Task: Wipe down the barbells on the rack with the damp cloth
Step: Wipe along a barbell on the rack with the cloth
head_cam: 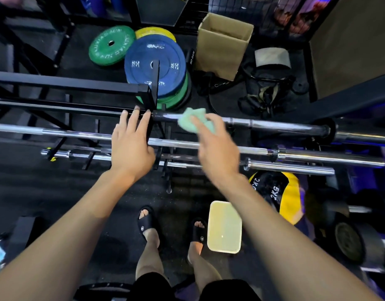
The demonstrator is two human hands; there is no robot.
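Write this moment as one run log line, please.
right hand: holds green cloth on top barbell | left hand: open, on rack

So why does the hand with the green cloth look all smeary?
Head view: the right hand and green cloth are motion-blurred, likely moving quickly; the left hand looks sharper; the chrome barbells show bright glare streaks; the wide lens bends the picture's edges.

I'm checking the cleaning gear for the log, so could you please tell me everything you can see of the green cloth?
The cloth is pale mint green, soft and crumpled into a loose wad, likely terry or microfibre. The right hand holds it, fingers on top, against the top barbell on the rack, just right of the black upright. Motion blur hides its weave and whether it is damp.
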